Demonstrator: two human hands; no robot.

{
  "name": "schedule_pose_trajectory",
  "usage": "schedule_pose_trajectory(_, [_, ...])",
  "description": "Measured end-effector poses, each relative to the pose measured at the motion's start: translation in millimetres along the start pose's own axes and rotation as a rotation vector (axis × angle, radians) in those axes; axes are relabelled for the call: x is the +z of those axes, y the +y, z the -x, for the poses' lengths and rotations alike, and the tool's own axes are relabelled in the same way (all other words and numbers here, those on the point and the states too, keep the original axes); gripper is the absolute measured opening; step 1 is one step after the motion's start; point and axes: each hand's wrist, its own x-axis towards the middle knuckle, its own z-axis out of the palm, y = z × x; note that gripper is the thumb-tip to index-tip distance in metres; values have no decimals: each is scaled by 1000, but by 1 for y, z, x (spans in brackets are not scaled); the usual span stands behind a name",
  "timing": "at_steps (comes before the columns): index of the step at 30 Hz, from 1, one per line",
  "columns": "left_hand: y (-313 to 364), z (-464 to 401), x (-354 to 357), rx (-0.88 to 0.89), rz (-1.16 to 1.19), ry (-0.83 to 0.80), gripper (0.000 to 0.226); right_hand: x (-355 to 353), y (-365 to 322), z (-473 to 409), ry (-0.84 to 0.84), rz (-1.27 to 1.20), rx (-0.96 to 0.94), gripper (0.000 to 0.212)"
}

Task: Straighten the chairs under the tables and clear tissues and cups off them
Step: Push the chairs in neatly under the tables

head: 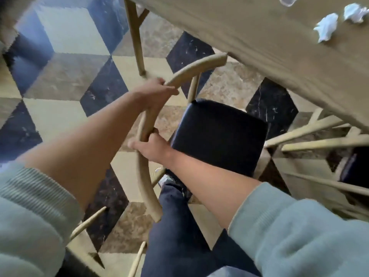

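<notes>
A wooden chair with a curved backrest rail (143, 180) and a black padded seat (217, 134) stands at the edge of a wooden table (279, 48). My left hand (154, 92) grips the upper part of the curved rail. My right hand (151, 146) grips the same rail lower down. The seat's far end sits beneath the table's edge. On the tabletop lie two crumpled white tissues (327, 27) (356, 13) and a clear plastic cup (287, 1), cut off by the top of the view.
A second chair with wooden spindles (319, 140) and a dark seat stands to the right, under the table. A table leg (136, 37) stands behind the chair. The floor is tiled in dark, tan and cream cubes. My dark trouser leg (175, 226) is below the rail.
</notes>
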Motion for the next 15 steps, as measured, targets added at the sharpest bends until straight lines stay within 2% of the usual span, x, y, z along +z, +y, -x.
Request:
schedule_pose_trajectory(3, [3, -29, -2, 77, -26, -57, 29, 28, -5, -7, 96, -104, 87, 67])
schedule_pose_trajectory(7, [-9, -40, -6, 110, 46, 32, 19, 33, -13, -14, 146, -227, 69, 68])
schedule_pose_trajectory(11, [-15, -40, -6, 94, 89, 93, 17, 24, -7, -13, 116, -176, 35, 75])
schedule_pose_trajectory(15, [-21, -30, -9, -19, 189, 153, 35, 3, 5, -7, 31, -53, -13, 71])
